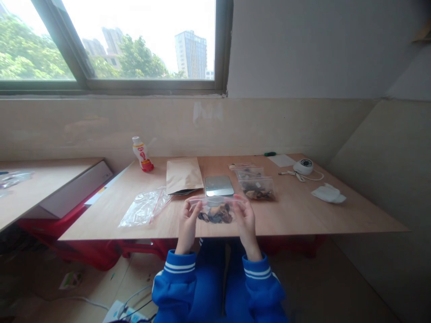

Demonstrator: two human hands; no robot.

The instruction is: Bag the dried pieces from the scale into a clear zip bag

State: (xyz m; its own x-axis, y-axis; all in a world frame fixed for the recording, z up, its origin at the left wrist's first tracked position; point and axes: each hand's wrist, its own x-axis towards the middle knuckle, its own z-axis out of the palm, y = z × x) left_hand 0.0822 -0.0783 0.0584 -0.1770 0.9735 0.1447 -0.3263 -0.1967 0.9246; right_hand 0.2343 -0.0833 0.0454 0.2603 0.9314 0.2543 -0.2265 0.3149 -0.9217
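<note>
Between my two hands is a clear zip bag [217, 214] with dark and tan dried pieces in it, held level near the table's front edge. My left hand [189, 220] grips its left top corner, thumb pressed on the bag. On the other side, my right hand [246, 220] pinches the right top corner. Just beyond the bag lies a flat silver scale [219, 185]. A brown paper pouch [184, 176] lies to its left, its mouth toward me. More filled zip bags [258, 188] lie to the scale's right.
Clear plastic bags [143, 208] lie on the table's left part. A white and red bottle [142, 154] stands at the back left. At the right are a white round device [303, 167] with a cable, a crumpled white tissue [329, 193], a paper sheet [282, 160] and a green-handled tool [270, 154].
</note>
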